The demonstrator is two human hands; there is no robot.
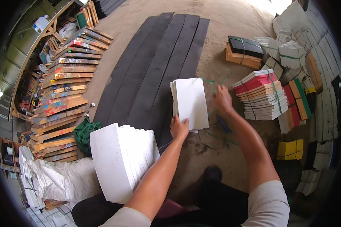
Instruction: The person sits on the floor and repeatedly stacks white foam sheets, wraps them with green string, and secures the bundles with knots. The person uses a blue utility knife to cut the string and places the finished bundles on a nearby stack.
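Observation:
A stack of white sheets (193, 100) lies at the near right end of the dark boards, its edges slightly fanned. My left hand (179, 128) grips its near left corner, thumb on top and fingers along the side. To the right of the stack, my right hand (222, 99) is closed in a pinch. Thin green string (218, 78) runs beside its fingertips; whether the fingers hold it I cannot make out. More green strands and a blue object (223, 124) lie on the floor below that hand. A bigger white stack (110, 162) leans by my left forearm.
Long dark boards (151, 64) cover the middle floor. Paint-stained wooden frames (70, 77) are piled left, beside a green cloth (86, 130) and white sacking (70, 179). On the right stand tied bundles (259, 94), a black-topped bundle (244, 49) and a yellow one (290, 150).

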